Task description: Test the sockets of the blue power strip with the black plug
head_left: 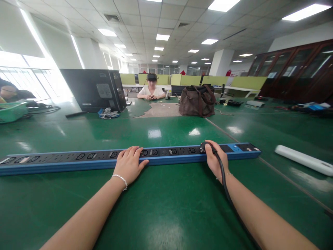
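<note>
A long blue power strip point(166, 161) with a row of black sockets lies across the green table in front of me. My left hand point(130, 161) rests on top of it near the middle, fingers stretched out over its face and thumb along the front edge. Toward the strip's right end, my right hand point(216, 159) grips a black power plug point(203, 147), its pins turned to the left. The plug is just above the sockets; I cannot tell whether it touches them. From it a black cord point(225, 184) runs down along my right forearm.
A long white bar-shaped object point(303, 159) lies at the right. Farther back stand a black computer case point(96, 90), gloves point(108, 113), a brown bag point(196, 100) and a green basket point(13, 113). Another person point(151, 91) sits across the table point(156, 198).
</note>
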`<state>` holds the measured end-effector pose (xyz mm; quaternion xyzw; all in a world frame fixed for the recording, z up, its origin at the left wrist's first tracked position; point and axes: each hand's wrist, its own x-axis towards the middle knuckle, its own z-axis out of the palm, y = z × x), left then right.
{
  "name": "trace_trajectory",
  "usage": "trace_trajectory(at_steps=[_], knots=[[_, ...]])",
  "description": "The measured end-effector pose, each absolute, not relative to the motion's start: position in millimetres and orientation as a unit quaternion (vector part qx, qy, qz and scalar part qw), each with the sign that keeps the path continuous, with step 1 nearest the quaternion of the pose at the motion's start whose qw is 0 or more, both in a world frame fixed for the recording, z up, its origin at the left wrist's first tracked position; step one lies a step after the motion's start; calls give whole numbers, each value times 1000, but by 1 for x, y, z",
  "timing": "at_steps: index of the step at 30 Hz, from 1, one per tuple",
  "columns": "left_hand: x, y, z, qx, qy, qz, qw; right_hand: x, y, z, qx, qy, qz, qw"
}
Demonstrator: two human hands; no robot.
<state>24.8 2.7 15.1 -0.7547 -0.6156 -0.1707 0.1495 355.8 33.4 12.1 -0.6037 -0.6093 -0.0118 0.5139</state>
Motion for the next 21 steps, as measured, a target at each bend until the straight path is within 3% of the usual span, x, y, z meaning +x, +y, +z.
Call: trace_trajectory(at_steps=[11,17,21], knots=[[26,4,16,-753,-618,-182,134,277,14,28,-498,-734,67,456],[26,2,17,-754,-613,-189,139,233,24,32,-538,-704,110,450],[27,2,16,-752,-616,-189,140,220,29,26,-561,-710,74,419]])
